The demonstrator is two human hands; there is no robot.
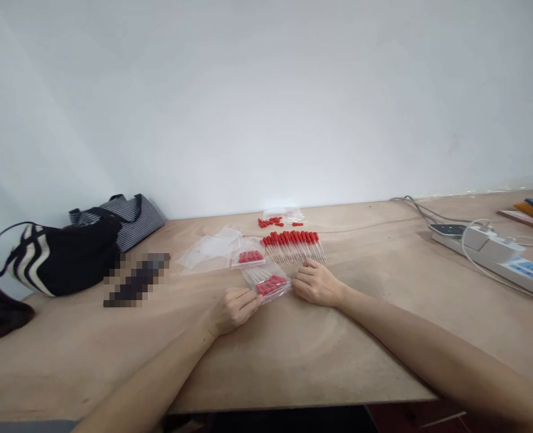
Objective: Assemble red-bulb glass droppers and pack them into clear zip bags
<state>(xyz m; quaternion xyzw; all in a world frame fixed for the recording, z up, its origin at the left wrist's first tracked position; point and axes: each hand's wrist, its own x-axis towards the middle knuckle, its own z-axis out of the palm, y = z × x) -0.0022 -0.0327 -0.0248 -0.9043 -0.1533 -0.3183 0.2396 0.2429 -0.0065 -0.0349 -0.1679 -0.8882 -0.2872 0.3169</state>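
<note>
A clear plastic bag (270, 284) holding several red-topped droppers lies near the middle of the table. My left hand (236, 308) pinches its lower left edge. My right hand (315, 282) is closed at the bag's right edge. Behind the bag, another clear bag (248, 257) with red-topped droppers rests beside a fan of flat, clear bags (210, 249). A row of loose droppers with red tops (291, 239) lies just beyond my right hand. Farther back, small red caps (270, 222) are scattered by a clear bag.
On the left are a black bag (68, 255), a striped bag (140, 222), a blurred dark object (137, 281) and a dark bottle (5, 310). A white power strip (509, 264) with cables stands at right.
</note>
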